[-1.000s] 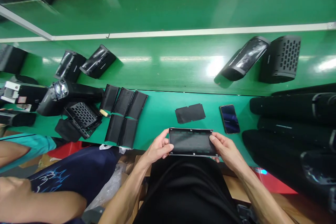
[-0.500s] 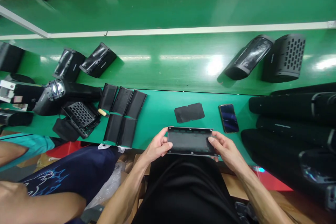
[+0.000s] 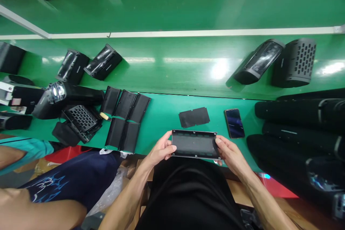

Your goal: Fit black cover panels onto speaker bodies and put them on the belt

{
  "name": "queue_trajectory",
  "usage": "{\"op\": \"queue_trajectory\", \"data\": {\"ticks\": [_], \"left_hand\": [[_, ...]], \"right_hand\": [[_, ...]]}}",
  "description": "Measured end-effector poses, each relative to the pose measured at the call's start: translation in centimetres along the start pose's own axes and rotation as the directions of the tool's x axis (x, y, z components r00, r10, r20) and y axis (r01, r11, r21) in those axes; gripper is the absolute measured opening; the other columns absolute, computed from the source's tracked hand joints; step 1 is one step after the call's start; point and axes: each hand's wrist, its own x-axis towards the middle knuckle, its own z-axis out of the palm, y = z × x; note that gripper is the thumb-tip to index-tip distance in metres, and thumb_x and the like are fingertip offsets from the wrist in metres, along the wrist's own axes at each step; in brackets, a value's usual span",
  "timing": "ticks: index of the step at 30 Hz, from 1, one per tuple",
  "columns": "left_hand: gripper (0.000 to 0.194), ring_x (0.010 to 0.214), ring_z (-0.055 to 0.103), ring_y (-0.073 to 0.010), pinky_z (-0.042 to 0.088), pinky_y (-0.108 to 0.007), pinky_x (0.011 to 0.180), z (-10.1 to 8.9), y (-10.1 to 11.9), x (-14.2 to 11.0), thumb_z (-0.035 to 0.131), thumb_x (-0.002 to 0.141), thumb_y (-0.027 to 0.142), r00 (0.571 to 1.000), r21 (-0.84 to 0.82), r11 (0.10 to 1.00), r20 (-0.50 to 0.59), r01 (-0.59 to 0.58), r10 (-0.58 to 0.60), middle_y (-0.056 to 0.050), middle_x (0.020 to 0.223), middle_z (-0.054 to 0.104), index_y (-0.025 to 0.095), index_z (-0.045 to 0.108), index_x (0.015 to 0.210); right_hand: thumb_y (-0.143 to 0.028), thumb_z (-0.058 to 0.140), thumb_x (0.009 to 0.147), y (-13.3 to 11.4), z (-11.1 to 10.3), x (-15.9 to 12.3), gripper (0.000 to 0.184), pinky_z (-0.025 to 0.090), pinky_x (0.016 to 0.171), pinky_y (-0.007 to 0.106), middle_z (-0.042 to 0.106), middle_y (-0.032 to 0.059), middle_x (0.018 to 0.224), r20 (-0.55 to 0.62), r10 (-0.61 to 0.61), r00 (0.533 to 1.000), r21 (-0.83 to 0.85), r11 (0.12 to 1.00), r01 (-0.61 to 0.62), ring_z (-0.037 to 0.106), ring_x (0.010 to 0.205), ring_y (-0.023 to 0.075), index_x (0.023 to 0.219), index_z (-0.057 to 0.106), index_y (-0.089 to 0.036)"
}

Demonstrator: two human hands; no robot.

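Only the right hand (image 3: 229, 149) has visibly shifted, its thumb nearer the end of the black panel (image 3: 194, 144). It and the left hand (image 3: 160, 148) grip opposite ends over the bench (image 3: 161, 115) edge. Whether this panel is finished, I cannot tell; beyond, a black sheet (image 3: 194, 117) lies loose, five similar panels (image 3: 125, 104) leftward.

Smooth plastic panel (image 3: 194, 144), glossy phone screen (image 3: 234, 123)

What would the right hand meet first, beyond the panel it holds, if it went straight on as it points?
Beyond the panel, the right hand probably meets the black sheet on the bench; depth is unclear.
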Motion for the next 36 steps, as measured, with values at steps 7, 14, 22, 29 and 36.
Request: {"op": "queue_trajectory", "data": {"ticks": [7,14,22,29,36], "left_hand": [[0.097,0.043,0.041,-0.0053,0.031,-0.021,0.044,0.2,0.6,0.3,0.069,0.086,0.058,0.999,0.039,0.999,-0.043,-0.002,0.004,0.012,0.063,0.046,0.012,0.028,0.161],[0.089,0.040,0.042,-0.0061,0.027,-0.021,0.042,0.2,0.5,0.8,0.066,0.088,0.051,0.998,0.002,1.000,-0.059,-0.010,0.010,0.011,0.060,0.047,0.012,0.031,0.161],[0.099,0.041,0.041,-0.0048,0.032,-0.022,0.044,0.3,0.5,1.3,0.071,0.082,0.044,0.998,0.030,0.999,-0.064,0.017,-0.015,0.012,0.066,0.047,0.011,0.025,0.163],[0.101,0.042,0.038,-0.0037,0.029,-0.021,0.044,1.4,1.0,1.8,0.074,0.079,0.042,0.997,0.002,1.000,-0.067,0.029,-0.029,0.012,0.066,0.045,0.013,0.026,0.163],[0.083,0.059,0.061,-0.0161,0.032,-0.024,0.047,-4.8,1.1,-0.3,0.081,0.078,0.045,0.994,0.005,1.000,-0.108,0.025,-0.024,0.006,0.068,0.048,0.028,0.046,0.151]], "right_hand": [[-0.068,0.073,0.083,0.6,-0.1,0.5,0.053,0.040,0.033,0.021,0.041,-0.0111,0.054,-0.039,-0.002,0.999,0.012,1.000,0.002,0.042,0.039,0.0090,0.104,0.060,-0.022],[-0.067,0.070,0.086,0.7,-0.3,0.8,0.048,0.038,0.033,0.020,0.040,-0.0106,0.056,-0.036,-0.008,0.999,0.010,1.000,0.009,0.039,0.040,0.0089,0.104,0.060,-0.023],[-0.064,0.071,0.087,0.6,-0.7,1.3,0.044,0.038,0.031,0.019,0.048,-0.0095,0.057,-0.024,-0.006,1.000,-0.003,1.000,0.006,0.042,0.038,0.0083,0.101,0.059,-0.024],[-0.065,0.068,0.088,0.5,-0.9,1.9,0.043,0.038,0.032,0.019,0.045,-0.0097,0.054,-0.062,-0.015,0.998,-0.069,0.998,0.011,0.043,0.036,0.0084,0.094,0.060,-0.023],[-0.062,0.072,0.086,0.0,-0.5,1.7,0.042,0.036,0.031,0.019,0.049,-0.0092,0.055,-0.043,-0.036,0.998,-0.072,0.997,0.032,0.043,0.036,0.0081,0.089,0.055,-0.024]]}}
